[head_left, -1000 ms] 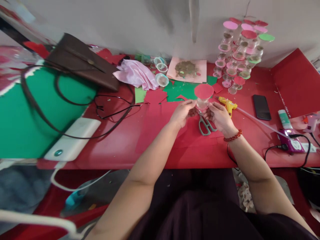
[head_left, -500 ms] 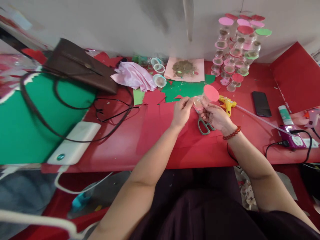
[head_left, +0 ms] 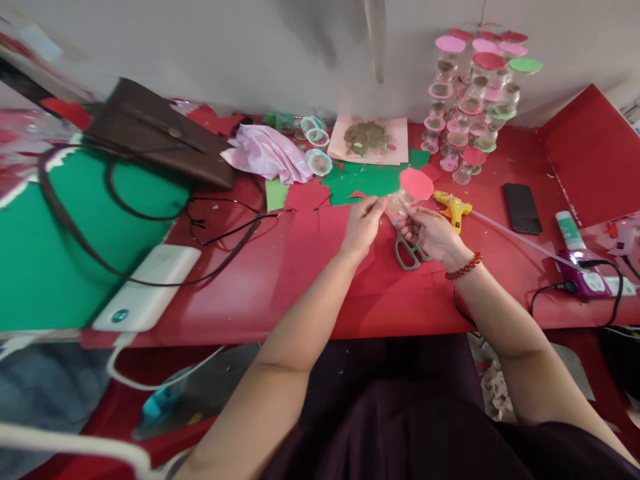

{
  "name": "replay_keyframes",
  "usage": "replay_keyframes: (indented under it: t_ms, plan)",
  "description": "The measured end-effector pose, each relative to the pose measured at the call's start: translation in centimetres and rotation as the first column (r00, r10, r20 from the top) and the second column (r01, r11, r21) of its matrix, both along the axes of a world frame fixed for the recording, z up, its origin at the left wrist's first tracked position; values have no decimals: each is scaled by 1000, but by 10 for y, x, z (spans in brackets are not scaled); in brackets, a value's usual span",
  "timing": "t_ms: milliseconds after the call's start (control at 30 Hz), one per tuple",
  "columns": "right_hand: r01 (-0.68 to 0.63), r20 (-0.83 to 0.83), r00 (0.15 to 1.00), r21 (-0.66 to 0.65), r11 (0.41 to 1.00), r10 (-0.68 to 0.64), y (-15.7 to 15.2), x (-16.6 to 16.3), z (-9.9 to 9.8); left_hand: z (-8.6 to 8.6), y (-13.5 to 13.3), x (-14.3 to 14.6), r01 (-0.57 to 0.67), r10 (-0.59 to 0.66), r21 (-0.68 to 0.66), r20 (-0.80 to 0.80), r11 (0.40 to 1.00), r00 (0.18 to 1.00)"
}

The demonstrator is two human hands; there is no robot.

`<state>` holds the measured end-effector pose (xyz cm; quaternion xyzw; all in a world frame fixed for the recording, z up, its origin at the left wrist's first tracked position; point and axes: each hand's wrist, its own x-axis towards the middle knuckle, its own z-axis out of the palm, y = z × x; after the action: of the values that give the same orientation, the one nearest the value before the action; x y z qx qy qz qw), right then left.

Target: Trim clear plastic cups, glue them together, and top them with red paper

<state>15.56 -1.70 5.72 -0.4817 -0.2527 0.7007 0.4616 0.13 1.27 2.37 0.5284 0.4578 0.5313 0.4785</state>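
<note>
Between my two hands is a clear plastic hourglass-shaped piece with a round coral-red paper disc on its far end. My left hand pinches its near left rim. On the other side, the fingers of my right hand are closed on the same piece. Below the hands, scissors with grey-green handles lie on red paper sheets. Just beyond my right hand lies a yellow glue gun with a long glue stick in its back.
Stacked hourglass shapes with coloured discs stand at the back right. Sand lies on pink paper, beside small clear cups. A phone and purple adapter are right; a brown bag and white power bank are left.
The hourglass piece has turned slightly in my fingers, and its coral-red disc has shifted a little to the left. Both hands keep their hold.
</note>
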Motion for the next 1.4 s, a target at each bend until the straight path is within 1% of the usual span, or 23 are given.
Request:
replay_keyframes:
  t_ms: [133,233,333,433,567,733,800,900,967,1067,1233,1333,1400]
  plan:
    - [-16,18,1000,76,997,14,2,3,-5,3,1,1,32,-12,-159,124,987,992]
    - [-35,52,998,122,992,29,3,5,-10,5,2,0,55,-2,-277,189,959,982]
    - [-32,85,996,163,986,18,3,6,-13,7,2,-1,103,-32,-329,213,939,977]
    - [-32,99,995,194,981,12,3,5,-14,8,2,-2,120,-49,-326,218,938,975]
    - [-34,118,993,206,978,10,1,5,-12,6,4,-1,105,-29,-291,255,951,966]
    - [9,129,991,200,980,-36,-1,2,-9,0,5,1,110,-10,-321,298,941,954]
    - [12,123,992,196,981,-36,-1,1,-9,-1,6,1,88,12,-330,289,940,957]
    - [-25,134,991,204,979,-3,-1,1,-11,-1,6,0,60,18,-312,242,948,970]
    - [-34,151,989,233,972,-1,-1,2,-11,0,6,0,76,-1,-314,233,946,973]
    - [-8,163,986,261,965,-36,0,3,-12,2,5,1,116,-17,-347,274,931,961]
    - [32,178,982,217,976,-71,1,3,-10,5,3,3,110,-7,-343,287,933,958]
    - [37,173,982,233,972,-79,1,3,-9,5,3,2,146,-18,-380,319,914,947]
    - [36,167,983,236,971,-77,1,3,-10,5,4,2,144,-14,-386,320,911,947]
